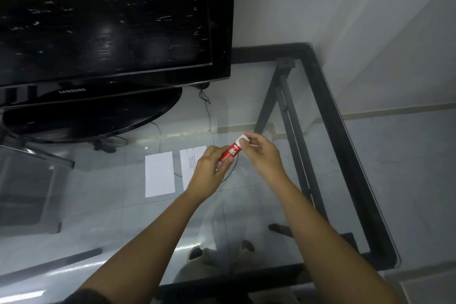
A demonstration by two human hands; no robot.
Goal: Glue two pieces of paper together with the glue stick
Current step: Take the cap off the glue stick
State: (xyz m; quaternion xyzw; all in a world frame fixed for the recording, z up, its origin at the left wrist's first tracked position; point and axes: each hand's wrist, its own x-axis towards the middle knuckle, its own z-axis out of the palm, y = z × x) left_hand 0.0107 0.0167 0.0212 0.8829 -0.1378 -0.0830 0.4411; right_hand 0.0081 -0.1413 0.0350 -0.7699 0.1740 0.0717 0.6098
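A red glue stick (229,152) with a white cap (240,141) hangs above the glass table. My left hand (208,170) grips its red body from below. My right hand (260,153) pinches the white cap at the upper end. Two small sheets of paper lie flat on the glass beneath: a blank white one (159,174) on the left, and one with printed lines (191,163) to its right, partly hidden by my left hand.
A large black television (106,20) on an oval stand (91,118) fills the back left. The glass table (123,205) has a black metal frame (345,155) along its right and near edges. Thin cables (208,111) run down behind the television. White wall at the back right.
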